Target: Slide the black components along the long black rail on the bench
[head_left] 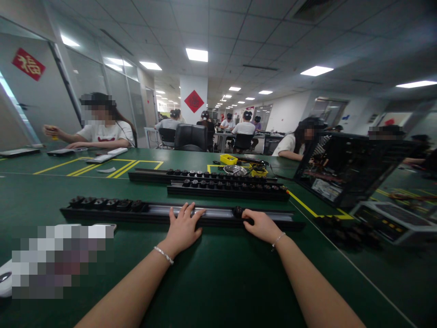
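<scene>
Spreading wide, the left hand [182, 231] rests on the near black rail [218, 222], the landmark here, which lies lengthwise on a green desk [221, 287]. At the rail's right part, the right hand [262, 225] curls its fingertips against a single black module [238, 212]; whether it pinches it, I cannot tell. Judging by the rail, the work looks part done: a row of about six modules [112, 203] fills its left end, while its middle and far right are bare. Beyond the rail, a second rail [227, 192] and third rail [153, 177] carry longer rows.
</scene>
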`<action>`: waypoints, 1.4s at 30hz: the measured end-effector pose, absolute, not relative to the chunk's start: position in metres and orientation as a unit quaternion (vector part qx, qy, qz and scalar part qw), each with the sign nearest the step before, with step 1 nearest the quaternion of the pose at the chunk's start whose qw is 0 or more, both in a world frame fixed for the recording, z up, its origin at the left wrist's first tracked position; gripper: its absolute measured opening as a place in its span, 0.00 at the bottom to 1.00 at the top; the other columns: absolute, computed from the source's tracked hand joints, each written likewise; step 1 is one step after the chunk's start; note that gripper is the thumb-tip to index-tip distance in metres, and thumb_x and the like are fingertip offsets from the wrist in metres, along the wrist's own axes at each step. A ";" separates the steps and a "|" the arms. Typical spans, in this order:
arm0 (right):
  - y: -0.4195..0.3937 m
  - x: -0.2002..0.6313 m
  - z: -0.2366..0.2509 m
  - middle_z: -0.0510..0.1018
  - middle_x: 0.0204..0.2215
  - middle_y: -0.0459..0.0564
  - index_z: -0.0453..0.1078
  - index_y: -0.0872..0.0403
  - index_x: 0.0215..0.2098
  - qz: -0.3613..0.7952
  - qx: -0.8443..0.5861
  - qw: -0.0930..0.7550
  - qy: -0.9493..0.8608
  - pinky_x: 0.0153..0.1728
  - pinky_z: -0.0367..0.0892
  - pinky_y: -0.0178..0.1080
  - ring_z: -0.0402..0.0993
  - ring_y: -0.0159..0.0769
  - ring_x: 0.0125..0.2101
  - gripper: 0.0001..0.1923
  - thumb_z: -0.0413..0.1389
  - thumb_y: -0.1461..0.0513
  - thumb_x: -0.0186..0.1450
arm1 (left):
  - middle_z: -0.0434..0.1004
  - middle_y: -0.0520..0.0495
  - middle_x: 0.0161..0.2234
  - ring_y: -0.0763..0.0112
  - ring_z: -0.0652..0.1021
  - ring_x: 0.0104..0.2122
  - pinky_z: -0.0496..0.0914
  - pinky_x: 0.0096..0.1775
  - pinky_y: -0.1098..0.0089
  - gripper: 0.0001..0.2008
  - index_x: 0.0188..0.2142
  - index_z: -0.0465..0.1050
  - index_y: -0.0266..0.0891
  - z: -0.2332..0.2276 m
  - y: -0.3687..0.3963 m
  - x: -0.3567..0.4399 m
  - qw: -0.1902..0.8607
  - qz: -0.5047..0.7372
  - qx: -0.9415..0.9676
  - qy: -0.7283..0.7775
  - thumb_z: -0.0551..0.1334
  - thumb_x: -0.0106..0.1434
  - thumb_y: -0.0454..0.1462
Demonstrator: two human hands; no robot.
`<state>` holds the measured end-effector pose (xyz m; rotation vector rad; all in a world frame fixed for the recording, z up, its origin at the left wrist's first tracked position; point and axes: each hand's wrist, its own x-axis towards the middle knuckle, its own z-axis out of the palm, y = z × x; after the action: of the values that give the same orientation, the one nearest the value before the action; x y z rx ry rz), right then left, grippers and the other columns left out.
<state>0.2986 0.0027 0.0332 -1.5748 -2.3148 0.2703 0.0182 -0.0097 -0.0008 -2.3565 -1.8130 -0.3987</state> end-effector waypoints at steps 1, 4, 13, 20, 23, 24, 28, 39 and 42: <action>0.003 0.299 0.033 0.77 0.33 0.46 0.69 0.50 0.36 0.095 -0.554 0.163 -0.811 0.37 0.62 0.36 0.71 0.35 0.33 0.08 0.51 0.61 0.58 | 0.55 0.43 0.63 0.50 0.54 0.62 0.40 0.56 0.35 0.28 0.59 0.57 0.57 -0.001 -0.010 0.018 0.071 -0.134 -0.784 -0.602 0.57 0.58 0.45; 0.003 0.299 0.034 0.77 0.33 0.46 0.69 0.50 0.36 0.097 -0.556 0.160 -0.810 0.36 0.62 0.36 0.71 0.35 0.33 0.08 0.51 0.62 0.58 | 0.56 0.43 0.63 0.49 0.54 0.62 0.40 0.56 0.35 0.28 0.59 0.57 0.57 -0.001 -0.010 0.018 0.072 -0.135 -0.784 -0.601 0.57 0.58 0.45; 0.003 0.299 0.035 0.76 0.31 0.46 0.69 0.51 0.34 0.094 -0.546 0.170 -0.815 0.35 0.62 0.35 0.71 0.34 0.32 0.07 0.51 0.62 0.58 | 0.56 0.43 0.63 0.50 0.54 0.62 0.40 0.56 0.36 0.28 0.58 0.58 0.57 -0.002 -0.011 0.019 0.079 -0.138 -0.779 -0.606 0.58 0.57 0.44; 0.004 0.300 0.036 0.76 0.30 0.46 0.69 0.51 0.32 0.090 -0.545 0.171 -0.816 0.35 0.62 0.35 0.70 0.34 0.32 0.06 0.51 0.62 0.58 | 0.56 0.43 0.62 0.50 0.54 0.62 0.41 0.56 0.36 0.28 0.58 0.59 0.57 -0.002 -0.010 0.019 0.079 -0.140 -0.779 -0.606 0.58 0.57 0.45; 0.003 0.303 0.036 0.76 0.31 0.46 0.69 0.50 0.33 0.092 -0.550 0.165 -0.814 0.34 0.61 0.36 0.70 0.35 0.33 0.07 0.51 0.61 0.58 | 0.56 0.43 0.62 0.50 0.55 0.62 0.41 0.56 0.36 0.27 0.58 0.59 0.57 -0.003 -0.010 0.018 0.081 -0.143 -0.780 -0.604 0.58 0.58 0.45; 0.003 0.304 0.036 0.76 0.31 0.46 0.69 0.50 0.33 0.094 -0.551 0.164 -0.812 0.35 0.61 0.36 0.71 0.35 0.33 0.07 0.51 0.61 0.57 | 0.56 0.43 0.62 0.50 0.55 0.62 0.41 0.56 0.36 0.27 0.58 0.59 0.56 -0.003 -0.010 0.018 0.081 -0.143 -0.780 -0.603 0.58 0.58 0.45; 0.002 0.310 0.037 0.77 0.32 0.46 0.68 0.50 0.32 0.101 -0.562 0.168 -0.804 0.36 0.61 0.36 0.71 0.35 0.34 0.06 0.51 0.60 0.57 | 0.56 0.43 0.62 0.50 0.55 0.62 0.41 0.56 0.35 0.28 0.58 0.58 0.57 -0.005 -0.009 0.017 0.086 -0.148 -0.783 -0.597 0.58 0.58 0.45; 0.003 0.313 0.036 0.77 0.31 0.46 0.69 0.51 0.31 0.101 -0.560 0.178 -0.802 0.36 0.62 0.36 0.71 0.35 0.34 0.06 0.51 0.61 0.57 | 0.56 0.41 0.62 0.51 0.55 0.62 0.42 0.55 0.35 0.28 0.58 0.57 0.57 -0.007 -0.007 0.016 0.088 -0.149 -0.786 -0.593 0.57 0.58 0.45; 0.003 0.315 0.034 0.77 0.32 0.46 0.70 0.51 0.33 0.094 -0.554 0.179 -0.808 0.37 0.63 0.36 0.71 0.36 0.34 0.08 0.51 0.62 0.57 | 0.56 0.42 0.62 0.51 0.55 0.62 0.42 0.55 0.35 0.28 0.58 0.58 0.57 -0.006 -0.008 0.017 0.091 -0.149 -0.784 -0.596 0.57 0.58 0.45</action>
<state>0.3150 0.0029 0.0338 -1.5662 -2.2841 0.2653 0.0171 -0.0078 -0.0063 -2.3310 -1.7702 -0.4424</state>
